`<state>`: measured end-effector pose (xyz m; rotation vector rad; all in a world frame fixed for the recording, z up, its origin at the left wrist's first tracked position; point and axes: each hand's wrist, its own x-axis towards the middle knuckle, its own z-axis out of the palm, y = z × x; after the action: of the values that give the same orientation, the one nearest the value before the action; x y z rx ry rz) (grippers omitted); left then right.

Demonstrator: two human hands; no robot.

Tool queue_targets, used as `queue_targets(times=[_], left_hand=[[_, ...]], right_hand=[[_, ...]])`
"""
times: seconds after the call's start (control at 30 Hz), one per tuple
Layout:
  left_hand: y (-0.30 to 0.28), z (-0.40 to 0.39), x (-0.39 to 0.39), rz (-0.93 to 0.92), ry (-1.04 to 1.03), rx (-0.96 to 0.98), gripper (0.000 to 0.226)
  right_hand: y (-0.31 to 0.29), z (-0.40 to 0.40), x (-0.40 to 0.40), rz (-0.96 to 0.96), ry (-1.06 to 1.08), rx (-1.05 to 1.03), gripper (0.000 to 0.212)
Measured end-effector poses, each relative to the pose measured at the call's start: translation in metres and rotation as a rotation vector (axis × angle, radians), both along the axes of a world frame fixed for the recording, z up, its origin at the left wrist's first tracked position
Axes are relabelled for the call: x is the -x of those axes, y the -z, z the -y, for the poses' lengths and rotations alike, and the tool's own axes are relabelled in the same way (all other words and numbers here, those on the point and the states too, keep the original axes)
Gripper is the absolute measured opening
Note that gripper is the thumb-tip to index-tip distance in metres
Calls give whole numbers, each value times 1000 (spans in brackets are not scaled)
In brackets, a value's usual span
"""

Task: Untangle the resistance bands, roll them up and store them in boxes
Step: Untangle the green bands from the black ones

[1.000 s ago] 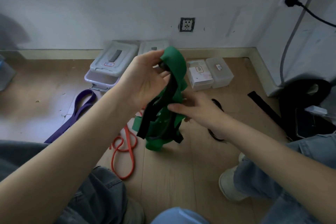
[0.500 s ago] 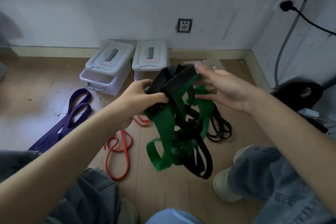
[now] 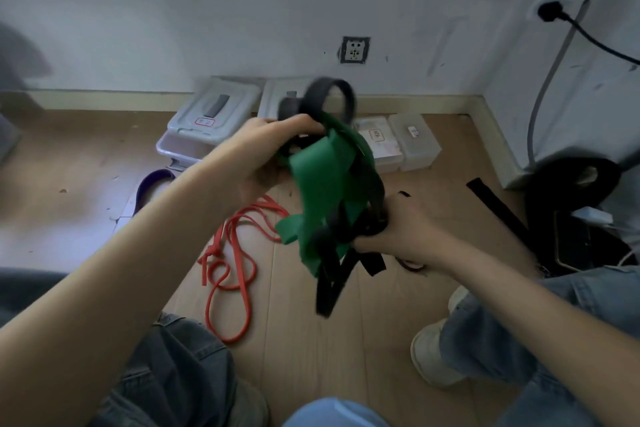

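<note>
A wide green band (image 3: pixel 320 184) and a black band (image 3: pixel 332 94) hang tangled together in the air above the wooden floor. My left hand (image 3: pixel 263 156) grips the top of the tangle, where a black loop sticks up. Lower down and to the right, my right hand (image 3: pixel 398 229) is closed on the bunched black and green strands. Black ends (image 3: pixel 329 288) dangle below. On the floor lie a red band (image 3: pixel 230 274) and a purple band (image 3: pixel 152 180), partly hidden by my left arm.
Two grey lidded boxes (image 3: pixel 214 114) stand by the wall, with two small clear boxes (image 3: pixel 412 140) to their right. A black strap (image 3: pixel 495 204) and dark gear (image 3: pixel 571 211) lie at the right. My knees and a white shoe (image 3: pixel 433 360) fill the foreground.
My right hand dropped from the top of the tangle to its lower part and closed on it. My left hand rose, and the bands bunched up tighter.
</note>
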<state>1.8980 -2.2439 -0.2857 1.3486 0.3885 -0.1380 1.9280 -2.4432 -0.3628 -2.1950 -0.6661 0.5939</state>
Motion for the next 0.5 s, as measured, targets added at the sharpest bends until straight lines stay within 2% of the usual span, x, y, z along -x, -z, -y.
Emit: queue_targets(times=[0.07,0.17,0.23,0.33,0.43,0.5], left_hand=[[5,-16,0,-14,-39,1,25],[15,-24,7,-130,-34,-39,35],[27,-22,12,-204,163,-214,54],[40,-8,23,-316,470,-336,85],[45,15,25,-208,397,-405,77],[50,22,21,-104,324,-604,59]], right_hand=[[-11,3,-11,-65,125,-62,15],[-30,3,-22,-48,186,-111,17],[-38,0,-23,-102,237,-140,17],[-45,-1,-22,-278,351,-238,25],[-47,-1,-19,-411,334,-296,34],[-48,1,-18,-496,257,-302,42]])
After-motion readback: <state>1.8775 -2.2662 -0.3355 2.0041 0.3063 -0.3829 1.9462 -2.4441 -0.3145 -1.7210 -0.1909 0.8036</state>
